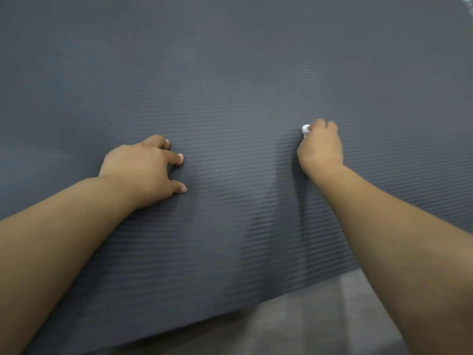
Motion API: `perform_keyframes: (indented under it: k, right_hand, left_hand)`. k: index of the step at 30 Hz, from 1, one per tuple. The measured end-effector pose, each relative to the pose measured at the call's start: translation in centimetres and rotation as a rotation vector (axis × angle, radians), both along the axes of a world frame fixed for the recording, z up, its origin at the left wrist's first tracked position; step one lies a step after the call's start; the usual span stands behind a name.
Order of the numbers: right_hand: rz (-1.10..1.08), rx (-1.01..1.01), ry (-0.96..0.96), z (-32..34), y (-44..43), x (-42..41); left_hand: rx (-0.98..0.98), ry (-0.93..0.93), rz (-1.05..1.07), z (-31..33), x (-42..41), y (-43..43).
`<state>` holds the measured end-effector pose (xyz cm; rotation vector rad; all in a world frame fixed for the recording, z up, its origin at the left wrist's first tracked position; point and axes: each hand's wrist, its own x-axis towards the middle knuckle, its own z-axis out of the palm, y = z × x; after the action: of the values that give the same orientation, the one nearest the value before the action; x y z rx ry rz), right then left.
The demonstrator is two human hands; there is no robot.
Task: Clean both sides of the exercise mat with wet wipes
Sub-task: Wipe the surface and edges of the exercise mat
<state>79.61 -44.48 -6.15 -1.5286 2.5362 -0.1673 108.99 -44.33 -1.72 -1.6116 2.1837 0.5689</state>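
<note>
The mat (230,85) lies flat in front of me, dark grey and ribbed, filling almost everything I see; its near edge runs at a slant above a strip of grey floor (307,324). My left hand (143,167) rests on the mat toward the left, fingers spread and pressing down with the tips, holding nothing. My right hand (321,147) sits farther out on the right — curled tight around a wadded white wipe (305,129), only a small bit of it poking out at the far side of my fist, against the mat.
</note>
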Motion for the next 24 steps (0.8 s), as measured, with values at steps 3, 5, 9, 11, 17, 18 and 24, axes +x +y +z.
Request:
perform_keyframes:
  k: [3,5,9,11,17,18,24]
  right_hand:
    - [0.176,-0.069,-0.074,-1.1,-0.3,5.3]
    - [0.499,-0.097,-0.166,-1.7,1.2,9.0]
    - [1.082,-0.092,-0.165,-0.9,2.7,7.9]
    - [0.921,-0.119,-0.084,-1.1,0.7,4.0]
    - [0.045,-0.081,0.028,-0.8,-4.7,-0.5]
    - [0.063,-0.103,-0.008,-0.9,-5.0,1.5]
    - [0.764,-0.155,-0.259,-1.8,-1.3,10.7]
  left_hand:
    - [-0.038,0.006,0.018,-0.4,-0.2,0.4]
    - [-0.049,0.008,0.019,-0.4,-0.1,0.4]
    - [-0.048,0.001,0.013,-0.3,0.0,0.3]
    - [-0.041,-0.003,0.013,-0.3,-0.1,0.2]
    - [-0.033,-0.031,0.028,-0.5,-0.8,-0.6]
    - [-0.031,-0.032,0.032,-0.5,-0.9,-0.8]
    - [-0.014,0.005,0.021,-0.1,-0.2,-1.2]
